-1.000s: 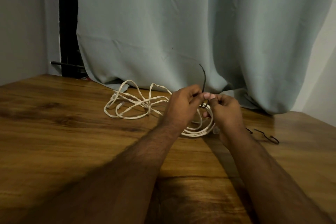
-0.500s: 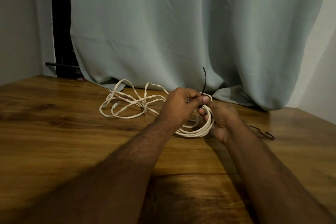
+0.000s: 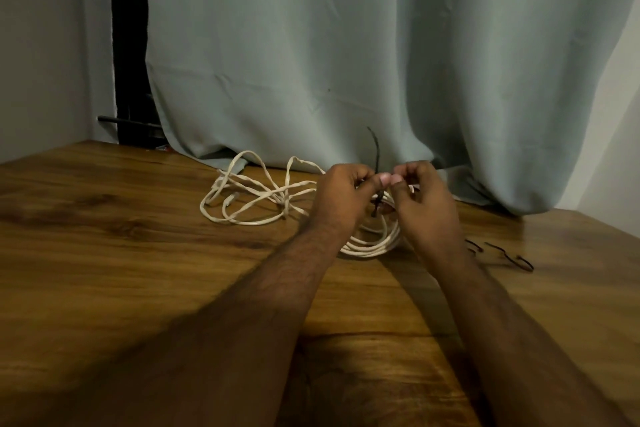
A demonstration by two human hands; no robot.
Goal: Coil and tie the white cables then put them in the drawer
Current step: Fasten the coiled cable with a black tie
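My left hand and right hand meet over the coiled white cable on the bench, thumbs pressed together, pinching a black tie upright. A loose white cable lies left; spare ties lie right.

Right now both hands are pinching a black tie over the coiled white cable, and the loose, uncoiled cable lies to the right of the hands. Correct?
Not quite. The head view shows the loose white cable lying to the left of the hands. The rest holds: the left hand and right hand pinch the black tie over the coiled white cable.
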